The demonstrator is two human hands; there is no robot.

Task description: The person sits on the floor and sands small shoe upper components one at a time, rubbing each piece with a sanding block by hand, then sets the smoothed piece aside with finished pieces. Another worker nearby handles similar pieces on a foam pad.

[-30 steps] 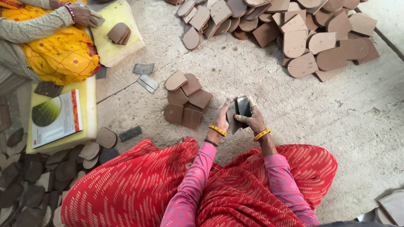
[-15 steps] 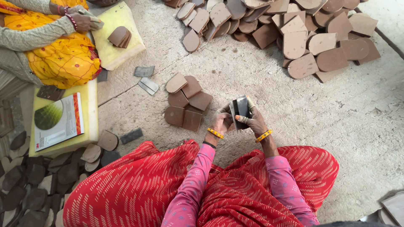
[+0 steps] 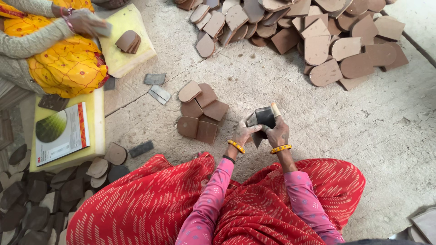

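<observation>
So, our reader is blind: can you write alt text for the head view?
Both hands, left hand and right hand, hold a dark flat piece above a concrete floor. Small brown pieces lie nearby, with a bigger heap beyond.

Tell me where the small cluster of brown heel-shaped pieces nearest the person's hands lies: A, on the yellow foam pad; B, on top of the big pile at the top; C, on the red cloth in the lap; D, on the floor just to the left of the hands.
D: the small cluster lies on the bare floor, left of the left hand and right hand.
</observation>
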